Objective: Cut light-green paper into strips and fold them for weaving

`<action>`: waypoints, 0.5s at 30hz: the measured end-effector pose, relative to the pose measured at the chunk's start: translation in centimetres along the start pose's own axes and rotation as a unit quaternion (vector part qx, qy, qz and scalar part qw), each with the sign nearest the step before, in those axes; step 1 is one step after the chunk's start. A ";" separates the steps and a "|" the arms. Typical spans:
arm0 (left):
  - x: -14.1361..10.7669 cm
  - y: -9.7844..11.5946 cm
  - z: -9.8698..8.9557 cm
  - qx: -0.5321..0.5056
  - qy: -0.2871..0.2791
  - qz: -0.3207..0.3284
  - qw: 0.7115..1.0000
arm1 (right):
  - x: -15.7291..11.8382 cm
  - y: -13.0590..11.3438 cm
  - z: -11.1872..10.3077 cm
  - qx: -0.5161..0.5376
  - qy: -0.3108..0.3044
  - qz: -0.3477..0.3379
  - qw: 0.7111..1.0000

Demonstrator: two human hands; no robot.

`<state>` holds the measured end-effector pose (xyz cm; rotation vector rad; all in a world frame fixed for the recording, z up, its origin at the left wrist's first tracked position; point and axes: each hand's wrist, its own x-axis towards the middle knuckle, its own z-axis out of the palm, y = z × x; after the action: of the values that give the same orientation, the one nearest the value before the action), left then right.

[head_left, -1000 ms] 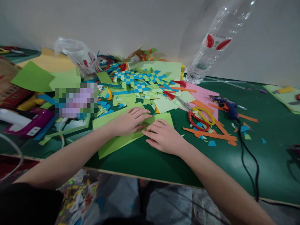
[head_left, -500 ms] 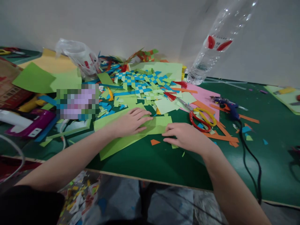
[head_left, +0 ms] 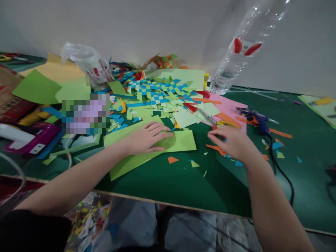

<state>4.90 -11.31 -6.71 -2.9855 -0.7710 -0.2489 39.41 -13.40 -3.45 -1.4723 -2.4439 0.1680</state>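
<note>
My left hand [head_left: 148, 137] lies flat with fingers spread, pressing on a light green paper strip [head_left: 183, 140] and a larger green paper sheet [head_left: 122, 167] beneath it. A small blue piece shows by its fingertips. My right hand [head_left: 228, 141] is over the handles of a pair of scissors [head_left: 209, 118], its fingers curled and the thumb close to the index finger. The red handle is mostly covered by this hand, and the yellow one shows behind it. The blades point up and left, away from me, on the table.
Blue-and-green woven paper pieces [head_left: 157, 92] are heaped at the back. A plastic bottle [head_left: 236, 59] leans by the wall. To the right sits a blue glue gun [head_left: 259, 124] with a black cord. A purple-and-white tool [head_left: 39, 138] lies at left. Orange scraps [head_left: 172, 160] lie in front.
My right hand has left the green strip's right end and moved right, onto the scissors' handles. The left hand stays on the paper.
</note>
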 end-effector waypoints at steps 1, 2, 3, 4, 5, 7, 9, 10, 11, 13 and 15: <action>0.1 0.1 -0.2 -0.018 -0.003 0.009 1.000 | -0.1 0.6 0.1 -0.017 0.042 0.027 0.999; 0.1 0.2 -0.3 -0.035 -0.011 0.016 0.999 | -0.2 1.3 0.2 -0.040 0.074 0.054 0.995; 0.2 0.3 -0.5 -0.054 -0.017 0.027 0.998 | -0.3 1.8 0.4 -0.061 0.095 0.081 0.990; 0.2 0.5 -0.6 -0.074 -0.023 0.039 0.996 | -0.4 2.4 0.6 -0.080 0.103 0.103 0.986; 0.3 0.6 -0.7 -0.091 -0.030 0.051 0.994 | -0.5 2.8 0.8 -0.092 0.098 0.117 0.984; 0.4 0.8 -0.8 -0.118 -0.048 0.067 0.990 | -0.6 3.5 1.3 -0.109 0.075 0.141 0.981; 0.4 1.0 -0.9 -0.132 -0.064 0.072 0.987 | -0.6 3.9 1.8 -0.119 0.041 0.159 0.979; 0.4 1.0 -0.9 -0.136 -0.069 0.071 0.986 | -0.5 4.0 2.0 -0.119 0.029 0.164 0.979; 0.4 1.0 -0.9 -0.139 -0.069 0.068 0.986 | -0.4 4.1 2.2 -0.116 0.023 0.168 0.979; 0.3 1.0 -0.9 -0.141 -0.064 0.062 0.986 | -0.2 4.3 2.4 -0.107 0.018 0.170 0.980; 0.2 1.0 -0.9 -0.137 -0.054 0.059 0.987 | 0.0 4.4 2.4 -0.101 0.015 0.176 0.979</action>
<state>5.41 -12.15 -5.76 -3.3156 -0.6089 -0.2035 42.39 -11.20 -6.77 -1.9738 -2.2095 -0.0320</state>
